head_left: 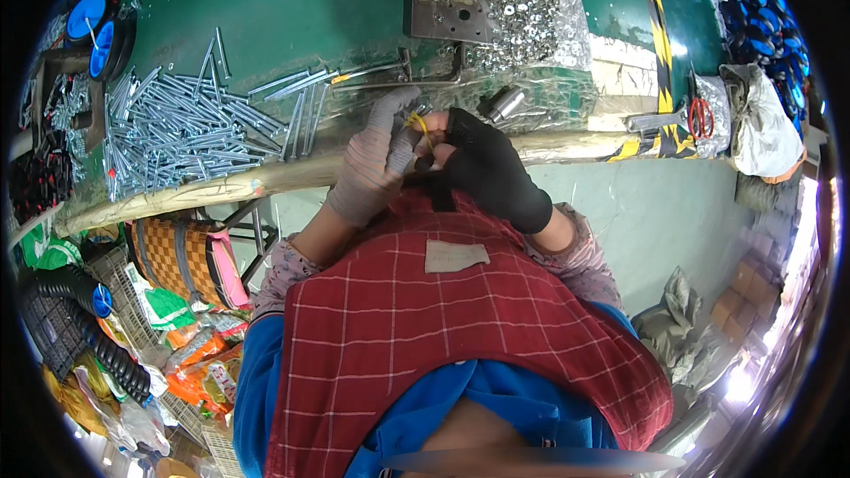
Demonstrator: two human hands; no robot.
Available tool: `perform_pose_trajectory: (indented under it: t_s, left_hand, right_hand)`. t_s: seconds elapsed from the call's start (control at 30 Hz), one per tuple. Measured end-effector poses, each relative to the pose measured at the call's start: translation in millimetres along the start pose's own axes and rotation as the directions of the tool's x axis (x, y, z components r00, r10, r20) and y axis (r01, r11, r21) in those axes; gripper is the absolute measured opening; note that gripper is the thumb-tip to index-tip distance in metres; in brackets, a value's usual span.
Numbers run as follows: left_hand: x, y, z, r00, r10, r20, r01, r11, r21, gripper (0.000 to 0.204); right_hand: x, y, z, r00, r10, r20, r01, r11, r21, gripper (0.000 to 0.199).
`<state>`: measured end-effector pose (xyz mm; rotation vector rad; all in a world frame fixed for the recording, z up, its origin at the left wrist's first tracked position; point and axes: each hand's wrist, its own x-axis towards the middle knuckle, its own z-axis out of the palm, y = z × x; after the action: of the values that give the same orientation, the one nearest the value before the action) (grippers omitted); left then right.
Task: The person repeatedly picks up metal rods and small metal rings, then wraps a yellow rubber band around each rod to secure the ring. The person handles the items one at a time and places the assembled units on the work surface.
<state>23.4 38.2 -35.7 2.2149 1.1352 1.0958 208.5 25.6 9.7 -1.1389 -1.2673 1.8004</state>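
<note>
While working the yellow strand (420, 122) at the fingertips, hold it just above the wrapped front edge (301, 176) of the counter (266, 0), close to the checked red apron (390, 301), between left hand (370, 159) and right hand (489, 166). Right hand, in a black glove with bare fingertips, drawn nearly closed in a pinch on the strand. Left hand, in a striped grey glove, half curled with fingertips right beside it; grip hidden by the bent fingers, so impossible to tell whether pinching or merely steadying.

For good control, leave the fine work to the bare fingertips and steady with the gloved side. Pinch near the loop rather than far out along a loose end, and pull gently, with even tension, to avoid a slip or a tangle. Brace wrists low against the body. Mind the surroundings too: steer loose ends clear of the heaped bolts (181, 124) to the left, and avoid knocking the metal cylinder (507, 104) lying just beyond the black glove.
</note>
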Motion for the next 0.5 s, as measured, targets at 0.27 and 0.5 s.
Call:
perform_pose_trajectory:
  t_s: [0.27,0.5]
  left_hand:
    - [-15.6,17.3,2.6,0.914,-0.393,0.099,0.393,0.801,-0.451,0.024]
    - [-4.0,10.2,-11.9,0.992,0.103,0.079,-0.097,0.992,-0.078,0.029]
  right_hand:
    - [-3.6,43.9,-19.4,0.982,-0.080,0.171,-0.148,0.238,0.960,0.025]
    - [-8.6,38.2,-18.5,0.989,-0.122,0.090,-0.061,0.222,0.973,0.044]
